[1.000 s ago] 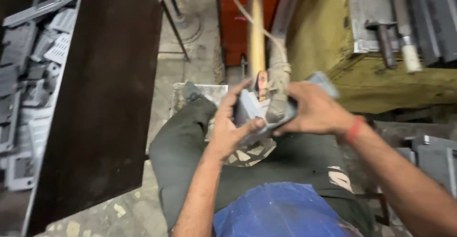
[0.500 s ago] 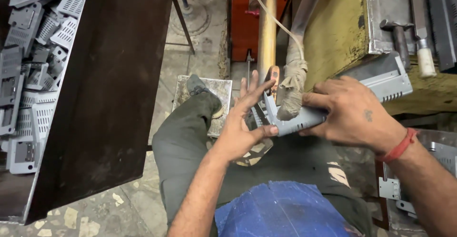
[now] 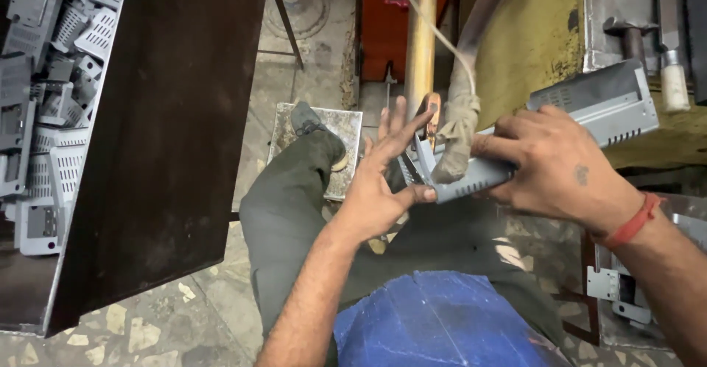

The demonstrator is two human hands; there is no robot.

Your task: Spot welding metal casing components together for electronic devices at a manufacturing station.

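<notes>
under the right hand (image 3: 549,164), grey panel (image 3: 589,109) partly hidden.

Grey perforated sheet-metal part (image 3: 589,113): its middle is covered by the right hand (image 3: 549,164), and its near end lies partly behind the cloth-wrapped arm (image 3: 456,135) and the left hand (image 3: 379,190). Copper electrode tip (image 3: 431,109): mostly hidden by the left fingers. Bin of grey stamped parts (image 3: 44,102): cut off by the left and top edges. Hammer (image 3: 627,39): handle runs out of the top edge. Small bracket (image 3: 615,289) at lower right: too indistinct to identify.
</notes>
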